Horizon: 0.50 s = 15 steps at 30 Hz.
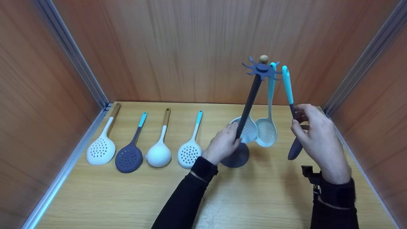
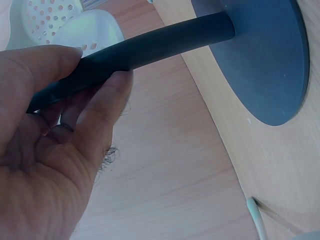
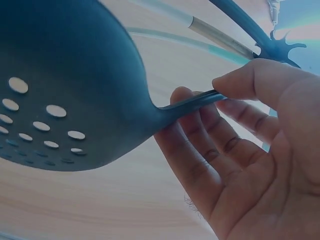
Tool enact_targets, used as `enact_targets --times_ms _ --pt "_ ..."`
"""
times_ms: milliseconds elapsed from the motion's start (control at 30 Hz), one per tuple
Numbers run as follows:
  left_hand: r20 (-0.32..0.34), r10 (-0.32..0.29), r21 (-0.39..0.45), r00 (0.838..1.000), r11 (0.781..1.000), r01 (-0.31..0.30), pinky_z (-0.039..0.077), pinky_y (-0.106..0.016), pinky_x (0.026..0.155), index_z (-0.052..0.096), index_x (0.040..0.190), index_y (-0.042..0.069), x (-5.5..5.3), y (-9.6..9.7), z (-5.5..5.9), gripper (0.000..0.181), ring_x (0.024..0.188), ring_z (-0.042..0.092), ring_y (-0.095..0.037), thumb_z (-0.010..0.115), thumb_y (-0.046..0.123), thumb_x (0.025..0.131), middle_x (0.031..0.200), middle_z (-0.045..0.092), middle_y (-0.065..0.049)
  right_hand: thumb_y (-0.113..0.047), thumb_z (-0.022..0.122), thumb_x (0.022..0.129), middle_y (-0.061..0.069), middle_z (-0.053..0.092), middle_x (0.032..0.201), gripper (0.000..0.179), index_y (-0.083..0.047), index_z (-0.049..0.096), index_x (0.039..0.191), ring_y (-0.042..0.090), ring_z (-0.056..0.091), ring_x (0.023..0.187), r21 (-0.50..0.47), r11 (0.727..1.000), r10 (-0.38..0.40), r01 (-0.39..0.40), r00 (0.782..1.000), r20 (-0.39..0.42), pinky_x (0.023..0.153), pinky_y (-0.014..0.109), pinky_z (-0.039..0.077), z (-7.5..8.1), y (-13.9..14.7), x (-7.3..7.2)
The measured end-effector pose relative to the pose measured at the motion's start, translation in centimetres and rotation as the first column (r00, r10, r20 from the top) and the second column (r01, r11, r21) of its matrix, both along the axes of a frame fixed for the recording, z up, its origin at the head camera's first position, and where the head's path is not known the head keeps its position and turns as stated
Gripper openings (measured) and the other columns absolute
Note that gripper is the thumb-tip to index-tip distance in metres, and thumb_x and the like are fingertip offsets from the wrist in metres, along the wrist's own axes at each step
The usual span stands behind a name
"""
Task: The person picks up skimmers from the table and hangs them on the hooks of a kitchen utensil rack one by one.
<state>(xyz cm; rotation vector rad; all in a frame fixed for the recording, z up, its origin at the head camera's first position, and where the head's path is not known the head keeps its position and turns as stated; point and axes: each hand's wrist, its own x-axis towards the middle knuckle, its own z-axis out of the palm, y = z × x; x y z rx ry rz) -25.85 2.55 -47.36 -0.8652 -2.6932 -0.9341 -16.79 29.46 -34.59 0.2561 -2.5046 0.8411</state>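
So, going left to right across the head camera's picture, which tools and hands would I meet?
White wooden-handled skimmer, dark skimmer, white ladle, white turquoise-handled skimmer, left hand, pale hanging utensil, held turquoise-handled skimmer, right hand.

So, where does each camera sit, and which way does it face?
Head: on the head, facing forward and down at the stand; left hand, right hand and sleeves show.
Left wrist: on that wrist, facing the stand's pole and round base; only the left hand shows.
Right wrist: on that wrist, facing the dark perforated skimmer; only the right hand shows.
Shared: head and right wrist views both show the stand's hooked top.
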Motion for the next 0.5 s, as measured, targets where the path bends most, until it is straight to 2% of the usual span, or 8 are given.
enact_targets --times_ms 33,100,133,200,233,300,333,500 --pt "0.004 -0.001 0.001 1.000 1.000 0.001 0.073 -0.048 0.099 0.061 0.147 0.001 -0.01 0.01 -0.01 0.036 0.119 0.083 -0.033 0.074 0.010 0.115 0.129 0.078 -0.017 0.002 0.067 0.112 0.025 0.078 0.127 0.036 0.004 0.068 0.147 0.041 0.080 0.114 0.003 1.000 0.004 -0.004 1.000 0.000 0.092 0.025 0.071 -0.02 -0.01 -0.01" --pt "0.010 -0.002 0.004 1.000 1.000 0.002 0.073 -0.047 0.099 0.061 0.147 0.002 -0.03 0.03 -0.02 0.035 0.119 0.083 -0.032 0.074 0.010 0.115 0.128 0.078 -0.017 0.002 0.067 0.112 0.025 0.079 0.125 0.037 0.003 0.069 0.148 0.041 0.080 0.113 0.017 1.000 0.011 -0.011 1.000 -0.006 0.094 0.047 0.073 -0.10 -0.05 -0.01" --pt "0.015 -0.001 0.003 1.000 1.000 0.001 0.073 -0.047 0.099 0.061 0.147 0.002 -0.05 0.04 -0.03 0.036 0.119 0.082 -0.032 0.073 0.010 0.115 0.129 0.078 -0.016 0.003 0.068 0.112 0.024 0.079 0.125 0.037 0.003 0.069 0.149 0.041 0.080 0.113 0.024 1.000 0.015 -0.015 1.000 -0.010 0.094 0.048 0.073 -0.14 -0.07 -0.02" --pt "0.026 0.000 0.001 1.000 1.000 0.000 0.073 -0.046 0.100 0.060 0.148 0.003 -0.12 0.06 -0.06 0.036 0.120 0.082 -0.031 0.073 0.011 0.115 0.130 0.078 -0.016 0.004 0.068 0.112 0.023 0.078 0.123 0.038 0.002 0.070 0.149 0.040 0.080 0.112 0.027 0.999 0.030 -0.030 0.999 -0.018 0.092 0.029 0.072 -0.24 -0.09 -0.05" --pt "0.032 0.001 -0.002 1.000 1.000 0.000 0.072 -0.045 0.101 0.060 0.149 0.003 -0.16 0.08 -0.09 0.036 0.121 0.082 -0.031 0.073 0.011 0.116 0.131 0.078 -0.015 0.005 0.068 0.112 0.023 0.078 0.122 0.038 0.001 0.071 0.149 0.039 0.080 0.111 0.026 0.999 0.038 -0.038 0.999 -0.021 0.091 0.017 0.068 -0.28 -0.11 -0.05" --pt "0.043 0.001 -0.005 0.999 1.000 -0.001 0.072 -0.044 0.102 0.060 0.150 0.004 -0.23 0.10 -0.11 0.037 0.122 0.082 -0.030 0.072 0.011 0.116 0.132 0.078 -0.015 0.005 0.068 0.112 0.022 0.077 0.122 0.038 0.000 0.072 0.150 0.038 0.079 0.111 0.021 0.998 0.052 -0.051 0.998 -0.019 0.089 -0.002 0.053 -0.34 -0.15 -0.06" --pt "0.050 0.001 -0.005 0.999 1.000 -0.001 0.072 -0.044 0.103 0.060 0.151 0.004 -0.27 0.10 -0.14 0.037 0.123 0.082 -0.029 0.072 0.012 0.116 0.132 0.078 -0.015 0.005 0.067 0.112 0.021 0.077 0.122 0.039 -0.001 0.072 0.150 0.038 0.079 0.112 0.017 0.998 0.056 -0.055 0.998 -0.016 0.088 -0.007 0.044 -0.37 -0.18 -0.06" --pt "0.049 0.002 -0.004 0.999 1.000 -0.002 0.072 -0.043 0.102 0.061 0.148 0.004 -0.32 0.13 -0.21 0.035 0.121 0.081 -0.029 0.072 0.011 0.116 0.130 0.077 -0.014 0.005 0.066 0.113 0.021 0.076 0.123 0.039 -0.001 0.072 0.151 0.037 0.077 0.113 -0.001 0.997 0.079 -0.079 0.997 -0.021 0.089 -0.008 0.044 -0.61 -0.51 -0.14"
